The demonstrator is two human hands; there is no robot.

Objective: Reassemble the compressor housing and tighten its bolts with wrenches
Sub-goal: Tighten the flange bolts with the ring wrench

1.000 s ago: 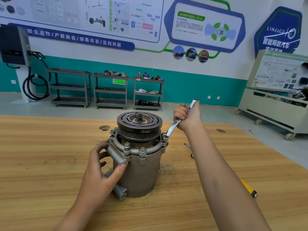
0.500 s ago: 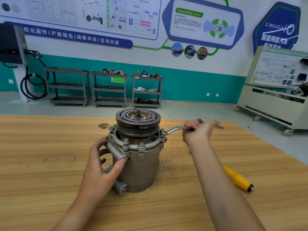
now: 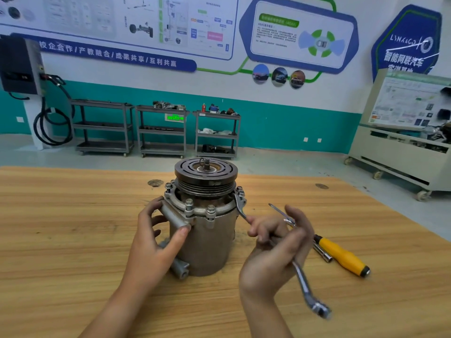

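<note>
The grey metal compressor housing [image 3: 206, 242] stands upright on the wooden table, its grooved pulley [image 3: 206, 170] on top and several bolts around the flange. My left hand [image 3: 153, 242] grips the housing's left side, thumb and fingers round the tube-shaped port below the flange. My right hand [image 3: 275, 250] holds a long silver wrench [image 3: 306, 289]. The wrench's head sits on the flange bolt [image 3: 240, 191] at the right side. Its handle runs toward me through my fingers, and its free end sticks out below my palm.
A second slim wrench [image 3: 277, 211] lies on the table just behind my right hand. A yellow-handled driver [image 3: 341, 257] lies to its right. Shelving carts [image 3: 161, 130] and a wheeled cabinet [image 3: 400, 152] stand on the floor beyond the table's far edge.
My right hand has swung the wrench handle clockwise around the right-hand bolt, from pointing away from me, past the right, to pointing toward me. My left hand has stayed on the housing.
</note>
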